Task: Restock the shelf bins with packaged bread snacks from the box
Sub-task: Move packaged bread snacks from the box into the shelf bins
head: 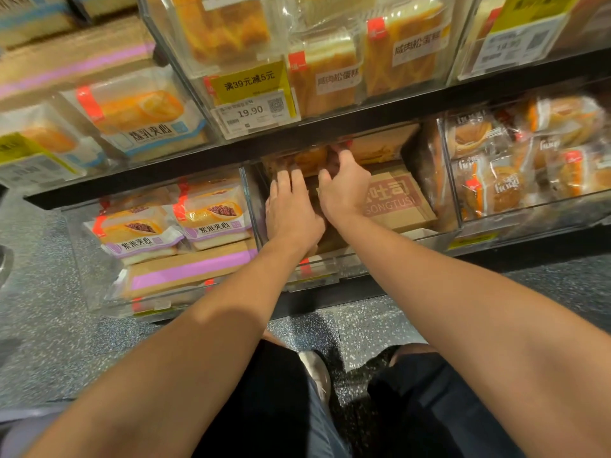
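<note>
Plainly, both hands reach into the middle bin (330, 272): the left hand (291, 213) lies flat on the packs, and the right hand (344, 190) pinches a bread snack (310, 158) ahead of it. The box (396, 200) sits just right. Pushing hard could crush packs under the shelf edge (363, 127).

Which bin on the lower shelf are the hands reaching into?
The middle bin, holding the brown cardboard box. Both the left hand and right hand are inside it; neighbouring bins are untouched.

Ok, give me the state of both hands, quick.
Left hand: open, fingers flat on the packets in the middle bin.
Right hand: gripping a bread packet.
</note>
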A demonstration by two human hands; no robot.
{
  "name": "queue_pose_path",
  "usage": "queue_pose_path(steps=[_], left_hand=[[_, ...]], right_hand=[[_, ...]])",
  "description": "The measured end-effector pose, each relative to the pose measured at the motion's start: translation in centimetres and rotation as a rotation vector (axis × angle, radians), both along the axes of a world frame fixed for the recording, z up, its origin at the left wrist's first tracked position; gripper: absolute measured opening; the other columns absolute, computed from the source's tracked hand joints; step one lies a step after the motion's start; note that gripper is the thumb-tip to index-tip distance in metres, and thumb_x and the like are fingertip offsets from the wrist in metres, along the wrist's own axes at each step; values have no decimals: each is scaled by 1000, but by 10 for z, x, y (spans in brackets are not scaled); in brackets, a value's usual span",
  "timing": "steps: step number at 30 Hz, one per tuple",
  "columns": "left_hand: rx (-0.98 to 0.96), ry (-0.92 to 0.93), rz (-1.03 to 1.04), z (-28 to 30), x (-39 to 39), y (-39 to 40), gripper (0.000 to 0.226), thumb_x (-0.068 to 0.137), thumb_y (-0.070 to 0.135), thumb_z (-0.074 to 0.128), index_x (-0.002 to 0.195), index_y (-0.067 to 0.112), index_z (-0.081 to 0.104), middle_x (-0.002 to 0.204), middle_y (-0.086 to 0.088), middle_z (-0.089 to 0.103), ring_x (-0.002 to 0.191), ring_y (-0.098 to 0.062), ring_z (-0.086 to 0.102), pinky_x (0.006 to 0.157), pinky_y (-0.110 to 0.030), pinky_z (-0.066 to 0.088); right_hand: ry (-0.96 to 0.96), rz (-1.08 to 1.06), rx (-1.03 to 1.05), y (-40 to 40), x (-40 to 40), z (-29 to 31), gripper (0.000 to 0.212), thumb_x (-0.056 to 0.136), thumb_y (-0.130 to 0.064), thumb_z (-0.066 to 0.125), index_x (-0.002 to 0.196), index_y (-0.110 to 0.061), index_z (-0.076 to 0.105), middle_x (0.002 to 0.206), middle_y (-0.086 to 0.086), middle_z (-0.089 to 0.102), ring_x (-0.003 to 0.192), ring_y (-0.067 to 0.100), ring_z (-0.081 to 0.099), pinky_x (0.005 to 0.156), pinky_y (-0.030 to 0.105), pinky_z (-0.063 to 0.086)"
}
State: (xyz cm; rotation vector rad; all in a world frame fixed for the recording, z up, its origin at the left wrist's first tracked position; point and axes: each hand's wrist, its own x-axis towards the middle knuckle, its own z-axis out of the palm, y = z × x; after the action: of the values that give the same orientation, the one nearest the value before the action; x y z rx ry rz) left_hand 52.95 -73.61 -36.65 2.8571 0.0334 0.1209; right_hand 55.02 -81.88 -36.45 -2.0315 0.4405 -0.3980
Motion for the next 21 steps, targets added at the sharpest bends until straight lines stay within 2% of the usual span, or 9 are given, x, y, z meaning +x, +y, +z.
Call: queue_pose_path(steps=[3, 5, 9, 12, 14, 18, 21], left_hand=[[41, -51, -8, -2, 5, 3, 63, 92, 27, 64, 147, 19, 34, 152, -8, 36, 143, -29, 30, 117, -48, 32], [71, -73, -5, -3, 9, 4, 54, 94, 26, 62, 144, 19, 40, 148, -8, 43, 140, -29, 34, 115, -49, 34], [63, -74, -11, 0, 10, 3, 59, 90, 32, 66, 142, 18, 42, 144, -7, 45, 137, -29, 37, 113, -48, 36], [30, -123, -52, 1, 4, 1, 64, 88, 30, 65, 143, 18, 37, 145, -6, 42, 135, -28, 39, 110, -48, 40], [40, -130, -99, 1, -1, -4, 67, 89, 30, 62, 147, 17, 32, 152, -5, 34, 140, -28, 32, 113, -48, 36], [63, -100, -167, -2, -2, -11, 65, 93, 31, 60, 151, 19, 33, 159, -3, 27, 148, -24, 21, 120, -45, 23], [17, -85, -160, -4, 1, -19, 65, 93, 30, 63, 151, 21, 36, 160, -5, 27, 149, -24, 21, 119, -46, 23]], right_hand=[[-109, 45, -101, 2, -11, -5, 32, 93, -13, 67, 123, -23, 60, 111, -7, 69, 109, 11, 64, 96, 31, 55], [-135, 94, -216, 0, -16, -8, 42, 92, -14, 68, 131, -24, 58, 121, -5, 67, 118, 14, 59, 104, 35, 50], [-80, 111, -537, -18, -15, -4, 43, 93, -24, 65, 134, -26, 55, 127, -5, 63, 128, 23, 50, 113, 48, 35], [-31, 179, -643, -34, -7, 3, 39, 94, -25, 62, 132, -24, 55, 127, 0, 64, 128, 28, 50, 117, 56, 25], [-23, 206, -674, -43, -3, 4, 37, 95, -24, 61, 132, -21, 56, 128, 3, 64, 128, 29, 51, 119, 56, 22], [-18, 111, -657, -59, -4, -2, 40, 92, -16, 63, 131, -16, 55, 126, 14, 56, 119, 33, 51, 113, 52, 35], [134, 15, -654, -66, -7, -4, 48, 88, -23, 68, 133, -22, 51, 133, 16, 45, 117, 34, 47, 102, 46, 45]])
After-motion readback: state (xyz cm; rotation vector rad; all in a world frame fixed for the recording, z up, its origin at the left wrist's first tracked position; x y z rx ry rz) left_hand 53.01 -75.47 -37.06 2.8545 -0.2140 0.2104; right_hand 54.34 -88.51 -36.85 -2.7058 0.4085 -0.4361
